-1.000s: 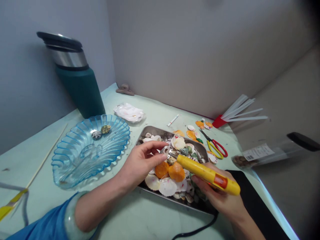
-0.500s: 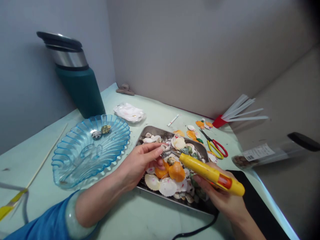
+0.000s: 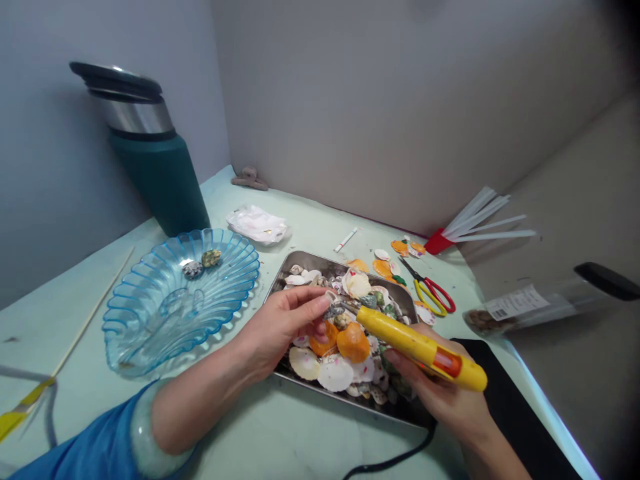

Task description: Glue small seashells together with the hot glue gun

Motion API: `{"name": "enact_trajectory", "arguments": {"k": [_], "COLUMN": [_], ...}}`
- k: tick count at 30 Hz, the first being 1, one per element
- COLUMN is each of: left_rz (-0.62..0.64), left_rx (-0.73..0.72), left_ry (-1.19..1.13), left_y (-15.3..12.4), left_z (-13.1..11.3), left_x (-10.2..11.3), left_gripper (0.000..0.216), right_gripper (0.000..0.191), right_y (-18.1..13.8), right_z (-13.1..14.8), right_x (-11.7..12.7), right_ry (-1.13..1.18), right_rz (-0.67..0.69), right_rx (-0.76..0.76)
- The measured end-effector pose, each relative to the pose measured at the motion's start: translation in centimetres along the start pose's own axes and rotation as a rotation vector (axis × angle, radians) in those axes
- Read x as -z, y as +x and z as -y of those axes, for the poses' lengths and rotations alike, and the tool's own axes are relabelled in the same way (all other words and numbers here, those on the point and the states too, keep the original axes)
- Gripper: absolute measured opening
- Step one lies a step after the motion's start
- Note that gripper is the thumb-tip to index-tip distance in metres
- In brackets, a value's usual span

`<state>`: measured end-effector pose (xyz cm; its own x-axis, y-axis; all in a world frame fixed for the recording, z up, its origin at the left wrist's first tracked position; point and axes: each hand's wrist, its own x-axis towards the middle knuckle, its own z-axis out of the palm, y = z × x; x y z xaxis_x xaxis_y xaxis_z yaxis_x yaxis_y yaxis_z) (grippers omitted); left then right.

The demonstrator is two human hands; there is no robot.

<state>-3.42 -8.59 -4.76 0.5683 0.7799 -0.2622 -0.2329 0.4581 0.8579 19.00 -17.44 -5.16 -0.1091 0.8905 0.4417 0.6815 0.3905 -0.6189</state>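
Note:
A yellow hot glue gun (image 3: 420, 347) is gripped in my right hand (image 3: 445, 393), its metal nozzle pointing left. Just left of the nozzle tip, my left hand (image 3: 290, 320) pinches a small whitish shell (image 3: 330, 295) between thumb and fingertips; the fingers partly cover it. The nozzle is close to this shell, and I cannot tell whether they touch. Both hands are over a metal tray (image 3: 350, 400) heaped with white, orange and dark shells, among them an orange scallop shell (image 3: 353, 343). A black cord (image 3: 400, 460) runs below the tray.
Left of the tray lies a blue clear shell-shaped dish (image 3: 150, 320) holding two small shells, behind it a teal tumbler (image 3: 160, 180). Scissors (image 3: 427, 293), loose shells (image 3: 383, 269), glue sticks in a red holder (image 3: 440, 241) and a clear bag (image 3: 525, 310) are on the right.
Almost nothing differs. The glue gun has shifted very slightly left, and my left hand keeps its pinch on the shell.

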Motion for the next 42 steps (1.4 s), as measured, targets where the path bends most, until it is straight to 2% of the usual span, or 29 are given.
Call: {"name": "enact_trajectory", "arguments": {"k": [11,21,26,35,42], "left_rz": [0.015,-0.022,-0.031,0.043,0.049], "left_rx": [-0.014,-0.089,-0.118,-0.090,-0.104], "left_ry": [0.002,0.025,0.026,0.019,0.031], "left_y": [0.05,0.02,-0.04,-0.33,-0.21], "left_z": [-0.03,0.12,0.00,-0.16,0.05], "left_x": [0.00,0.14,0.08,-0.14,0.07], "left_gripper": [0.034,0.032,0.032,0.033,0.031], "right_gripper": [0.015,0.003,0.003,0.009,0.008], "right_y": [0.01,-0.19,-0.19,-0.37,-0.30], "right_z": [0.11,-0.02,0.11,-0.42,-0.16], "right_x": [0.02,-0.01,-0.01,0.06,0.21], "right_ry": [-0.042,-0.057,-0.054,0.036,0.027], "right_rz": [0.007,-0.014,-0.030,-0.035,-0.016], "right_rx": [0.008,0.055,0.030,-0.075,-0.034]}}
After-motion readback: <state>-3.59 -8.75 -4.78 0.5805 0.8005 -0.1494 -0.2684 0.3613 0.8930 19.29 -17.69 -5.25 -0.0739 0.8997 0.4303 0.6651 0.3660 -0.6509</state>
